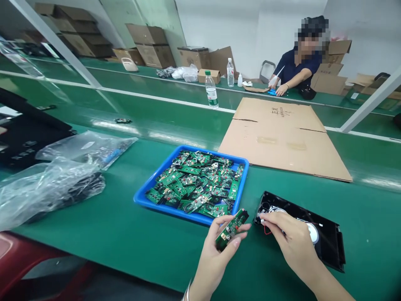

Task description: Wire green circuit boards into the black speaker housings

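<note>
My left hand (216, 251) holds a small green circuit board (232, 229) by its edges, just in front of the blue tray (142, 200). The tray is heaped with several similar green boards (197, 184). My right hand (290, 240) pinches a small white connector on red wires (262, 220) at the left end of a black plastic housing (332, 246). That housing lies flat on the green belt and has a round white part (313, 232) inside it, partly hidden by my hand.
A flattened cardboard sheet (282, 138) lies beyond the tray. Clear plastic bags (50, 184) with dark parts sit at the left, next to a black panel (25, 133). A water bottle (211, 90) stands further back. Across the line a person (297, 67) works among cardboard boxes (150, 44).
</note>
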The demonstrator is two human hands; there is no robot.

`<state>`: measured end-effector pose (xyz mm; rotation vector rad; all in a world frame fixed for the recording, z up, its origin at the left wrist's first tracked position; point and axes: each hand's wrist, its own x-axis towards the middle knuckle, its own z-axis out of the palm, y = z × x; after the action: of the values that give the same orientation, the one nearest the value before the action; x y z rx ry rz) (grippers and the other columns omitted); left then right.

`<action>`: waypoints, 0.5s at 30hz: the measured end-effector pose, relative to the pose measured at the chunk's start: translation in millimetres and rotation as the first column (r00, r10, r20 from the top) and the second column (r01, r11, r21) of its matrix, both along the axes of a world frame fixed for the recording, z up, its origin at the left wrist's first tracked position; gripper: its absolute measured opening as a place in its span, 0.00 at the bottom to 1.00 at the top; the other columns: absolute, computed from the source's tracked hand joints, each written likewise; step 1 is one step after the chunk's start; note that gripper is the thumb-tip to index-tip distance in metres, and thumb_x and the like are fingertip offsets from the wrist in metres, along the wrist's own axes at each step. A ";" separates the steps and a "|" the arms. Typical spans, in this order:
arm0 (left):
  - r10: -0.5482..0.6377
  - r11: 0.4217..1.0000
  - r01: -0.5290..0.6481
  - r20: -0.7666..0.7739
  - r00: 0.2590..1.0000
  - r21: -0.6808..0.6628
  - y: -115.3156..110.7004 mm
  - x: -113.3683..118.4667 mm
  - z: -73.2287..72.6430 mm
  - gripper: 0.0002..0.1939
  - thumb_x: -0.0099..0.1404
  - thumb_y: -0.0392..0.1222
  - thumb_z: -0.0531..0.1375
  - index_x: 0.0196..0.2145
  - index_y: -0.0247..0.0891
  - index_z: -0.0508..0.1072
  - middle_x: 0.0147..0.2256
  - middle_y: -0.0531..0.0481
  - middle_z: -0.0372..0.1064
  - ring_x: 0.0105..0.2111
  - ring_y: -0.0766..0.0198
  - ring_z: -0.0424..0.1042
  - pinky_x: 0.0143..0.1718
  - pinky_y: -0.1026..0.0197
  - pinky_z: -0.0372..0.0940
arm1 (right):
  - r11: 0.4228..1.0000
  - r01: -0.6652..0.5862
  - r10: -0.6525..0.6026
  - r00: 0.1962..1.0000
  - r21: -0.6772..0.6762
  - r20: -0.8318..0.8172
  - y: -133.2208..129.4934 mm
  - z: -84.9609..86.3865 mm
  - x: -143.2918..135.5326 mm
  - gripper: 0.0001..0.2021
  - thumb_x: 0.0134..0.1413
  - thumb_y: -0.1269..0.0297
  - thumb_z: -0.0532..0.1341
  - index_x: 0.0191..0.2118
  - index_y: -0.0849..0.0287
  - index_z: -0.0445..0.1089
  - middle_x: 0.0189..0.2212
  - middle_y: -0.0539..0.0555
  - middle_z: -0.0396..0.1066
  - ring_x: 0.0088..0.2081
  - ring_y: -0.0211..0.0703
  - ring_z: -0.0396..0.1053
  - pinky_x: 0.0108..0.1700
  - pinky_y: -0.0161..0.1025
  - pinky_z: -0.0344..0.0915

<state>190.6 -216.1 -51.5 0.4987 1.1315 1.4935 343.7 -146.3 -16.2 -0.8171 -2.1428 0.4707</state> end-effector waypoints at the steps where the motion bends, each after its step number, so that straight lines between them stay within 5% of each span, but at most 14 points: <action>1: -0.001 1.000 0.001 0.050 0.999 0.013 1.0 1.8 -1.3 0.21 0.48 0.45 0.66 0.37 0.41 0.64 0.34 0.47 0.75 0.40 0.54 0.73 0.43 0.56 0.67 | 1.000 -0.008 0.008 1.000 -0.018 0.001 -0.8 -0.5 0.9 0.07 0.59 0.70 0.53 0.37 0.59 0.69 0.29 0.50 0.72 0.29 0.34 0.70 0.31 0.29 0.67; 6: 0.013 0.998 -0.027 0.243 0.970 0.052 3.2 14.5 -4.4 0.14 0.56 0.48 0.60 0.39 0.42 0.67 0.35 0.49 0.75 0.42 0.57 0.72 0.43 0.57 0.68 | 0.999 0.046 -0.046 0.999 0.010 -0.007 -10.1 -7.1 -2.3 0.06 0.57 0.73 0.55 0.36 0.60 0.68 0.29 0.50 0.71 0.31 0.36 0.69 0.34 0.33 0.67; 15: -0.021 0.994 -0.004 0.225 0.974 0.111 -6.0 32.4 -16.4 0.21 0.58 0.47 0.59 0.50 0.50 0.66 0.54 0.49 0.62 0.54 0.53 0.60 0.53 0.57 0.61 | 0.981 0.138 -0.121 0.984 0.135 -0.129 -35.3 -20.8 -23.1 0.08 0.55 0.78 0.54 0.38 0.62 0.67 0.38 0.58 0.69 0.42 0.44 0.66 0.42 0.45 0.66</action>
<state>223.0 -222.0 -67.9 0.3965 0.8710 1.5680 320.6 -181.6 -37.0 -0.8199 -1.9732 0.2866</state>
